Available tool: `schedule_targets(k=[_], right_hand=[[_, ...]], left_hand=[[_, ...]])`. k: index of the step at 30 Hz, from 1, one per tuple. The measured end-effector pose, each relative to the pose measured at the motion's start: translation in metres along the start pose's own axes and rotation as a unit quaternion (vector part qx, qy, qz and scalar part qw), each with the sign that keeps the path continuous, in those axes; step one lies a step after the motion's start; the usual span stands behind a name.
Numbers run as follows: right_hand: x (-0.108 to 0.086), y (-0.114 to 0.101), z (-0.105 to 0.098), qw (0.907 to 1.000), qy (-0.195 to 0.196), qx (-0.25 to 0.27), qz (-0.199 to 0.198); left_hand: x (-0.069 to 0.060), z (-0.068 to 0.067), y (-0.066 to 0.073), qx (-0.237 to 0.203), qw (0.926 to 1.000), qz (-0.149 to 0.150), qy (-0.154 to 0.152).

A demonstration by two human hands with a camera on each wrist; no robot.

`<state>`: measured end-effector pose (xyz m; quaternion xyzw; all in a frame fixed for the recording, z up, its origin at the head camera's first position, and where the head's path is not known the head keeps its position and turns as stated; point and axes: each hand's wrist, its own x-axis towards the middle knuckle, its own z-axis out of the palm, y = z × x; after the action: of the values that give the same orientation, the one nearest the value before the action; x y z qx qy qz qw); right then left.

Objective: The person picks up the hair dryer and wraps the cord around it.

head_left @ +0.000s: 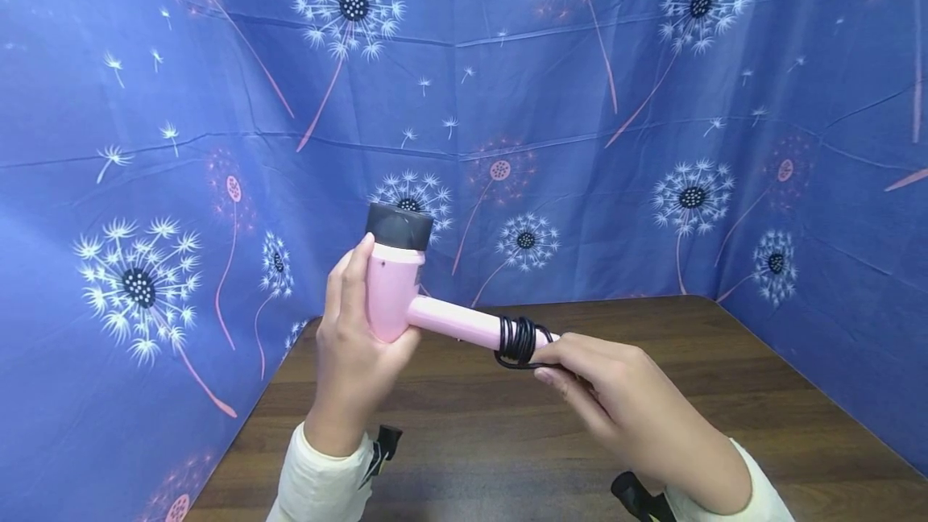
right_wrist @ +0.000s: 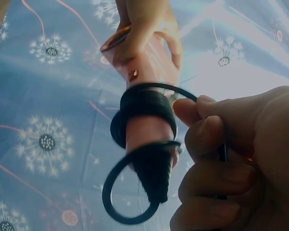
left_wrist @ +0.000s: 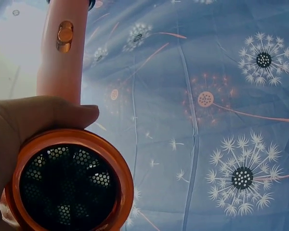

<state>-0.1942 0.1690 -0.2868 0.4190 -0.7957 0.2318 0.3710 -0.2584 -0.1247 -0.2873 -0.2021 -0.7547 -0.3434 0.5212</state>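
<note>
A pink hair dryer [head_left: 387, 296] with a black nozzle [head_left: 399, 227] is held above the table, nozzle up. My left hand [head_left: 358, 353] grips its barrel, the thumb near where the handle joins. In the left wrist view the round rear grille [left_wrist: 67, 187] and a gold slide switch [left_wrist: 65, 36] on the handle show. Several turns of black cord [head_left: 518, 340] wrap the handle. At the handle's end, my right hand [head_left: 623, 393] pinches the cord between thumb and fingers. A loose cord loop [right_wrist: 108, 192] hangs by the handle's tip in the right wrist view.
Below the hands lies a dark wooden table [head_left: 493, 441]. Blue cloth [head_left: 580, 143] printed with dandelions hangs behind it and along both sides. Each wrist carries a black camera mount, one [head_left: 384, 445] at the left sleeve and another [head_left: 634, 496] at the right.
</note>
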Motion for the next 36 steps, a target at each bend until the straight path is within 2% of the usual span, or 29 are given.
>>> schedule_targets(k=[11, 17, 21, 28, 33, 36], right_hand=[[0.001, 0.012, -0.004, 0.9991, 0.019, 0.031, 0.019], [0.001, 0.017, -0.004, 0.9973, 0.059, 0.038, -0.02], [0.004, 0.019, -0.008, 0.9958, 0.07, 0.053, -0.026], [0.005, 0.022, -0.014, 0.9951, 0.069, 0.07, -0.005], [0.006, 0.027, -0.007, 0.9929, 0.071, 0.095, -0.008], [0.007, 0.029, 0.002, 0.9919, 0.068, 0.107, -0.014]], left_hand=[[0.0, -0.001, -0.001, -0.024, 0.9993, 0.003, -0.028], [0.0, -0.004, -0.001, -0.045, 0.9979, 0.008, -0.046], [0.005, -0.006, 0.0, -0.077, 0.995, 0.005, -0.064], [0.006, -0.008, 0.001, -0.135, 0.9861, -0.03, -0.093], [0.005, -0.01, 0.004, -0.19, 0.972, -0.066, -0.121], [0.003, -0.011, 0.005, -0.213, 0.9649, -0.091, -0.124]])
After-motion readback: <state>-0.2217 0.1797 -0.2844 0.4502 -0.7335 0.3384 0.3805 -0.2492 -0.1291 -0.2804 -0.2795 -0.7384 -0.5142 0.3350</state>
